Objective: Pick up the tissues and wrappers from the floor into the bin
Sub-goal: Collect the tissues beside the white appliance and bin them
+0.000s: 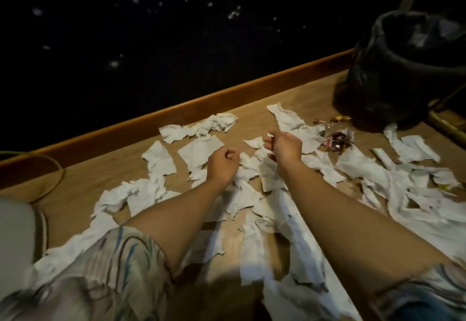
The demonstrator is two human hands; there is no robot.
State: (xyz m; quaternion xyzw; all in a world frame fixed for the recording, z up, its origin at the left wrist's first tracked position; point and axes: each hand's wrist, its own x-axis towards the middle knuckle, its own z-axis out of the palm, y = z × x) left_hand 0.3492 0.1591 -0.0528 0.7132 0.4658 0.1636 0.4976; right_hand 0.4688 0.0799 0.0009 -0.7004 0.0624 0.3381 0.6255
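While you crouched over the mess, your patterned sleeves (121, 265) filled the near edge and both bare forearms reached out across the floor (83, 182). Torn tissues (254, 240) lay thick under your arms and spread away to the right, overlapping in loose layers. Your left hand (223, 164) hovered over the scraps with its fingers curled in; I could not tell whether it pinched a piece or was merely closed. Your right hand (283, 146) was lifted a little higher, fingers folded and thumb pressed in, with a bit of white paper showing at its left edge, so it seemed to be nipping a tissue scrap, though motion blur made that uncertain.

Beyond the hands, more tissues ran towards the wooden skirting (176, 116). To the right lay the wrappers (338, 141), one dark red, and a gold one (340, 119) near the bin (403, 68), which stood at the far right, lined with a black bag and well apart from both hands.

Risks, as I judged them: the thin sheets could tear further if you pulled one pinned under another, leaving fragments behind; a loose handful could shed pieces on the long carry to the bin; the small wrappers could be missed among the paper.

No brand, label or writing was readable.
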